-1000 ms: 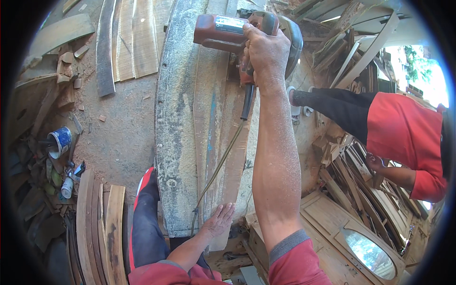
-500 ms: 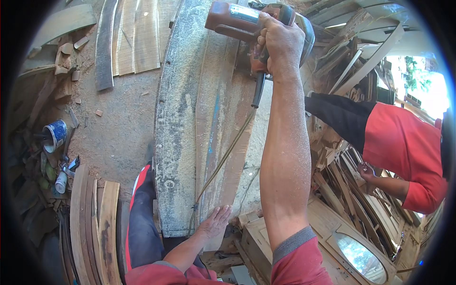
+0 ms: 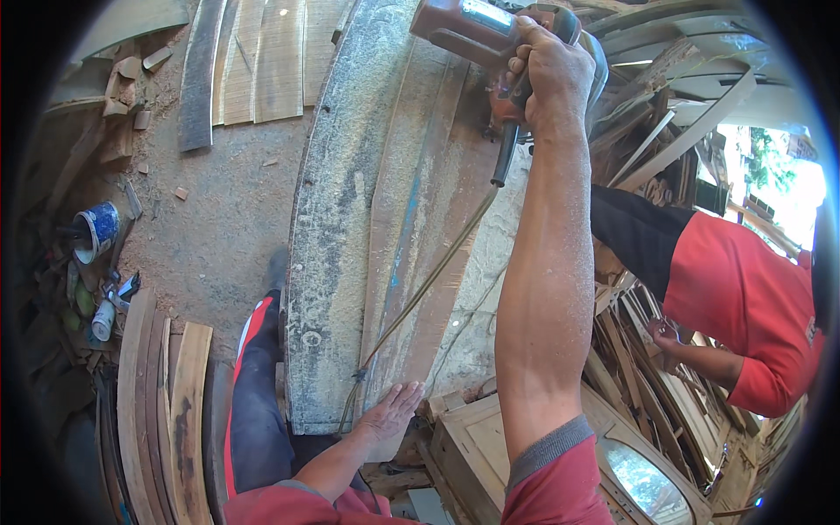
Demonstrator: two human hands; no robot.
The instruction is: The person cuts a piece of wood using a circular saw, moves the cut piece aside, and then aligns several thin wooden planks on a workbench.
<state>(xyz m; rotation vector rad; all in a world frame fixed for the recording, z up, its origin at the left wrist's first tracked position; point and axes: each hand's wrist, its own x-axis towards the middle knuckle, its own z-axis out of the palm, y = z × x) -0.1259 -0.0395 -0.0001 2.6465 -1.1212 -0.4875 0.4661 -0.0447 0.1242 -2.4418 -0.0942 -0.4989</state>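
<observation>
My right hand (image 3: pixel 556 74) is closed round the handle of a dusty red-brown power saw (image 3: pixel 464 31) at the top of the view, with its cord trailing down over the boards. The saw rests toward the far end of a long wooden plank (image 3: pixel 424 254), which lies on a weathered, curved-edged board (image 3: pixel 328 280). My left hand (image 3: pixel 392 411) lies flat on the near part of the plank, fingers outstretched, just right of the cord.
Loose curved boards (image 3: pixel 271 66) lie at upper left and more (image 3: pixel 188 402) at lower left, beside a paint bucket (image 3: pixel 96 232). A co-worker in red (image 3: pixel 735 297) bends at the right among stacked offcuts. A wooden door (image 3: pixel 472 446) lies at lower right.
My right hand and the saw have moved up and to the right, with my arm following. My left hand stays on the plank. The co-worker appears lower in the view.
</observation>
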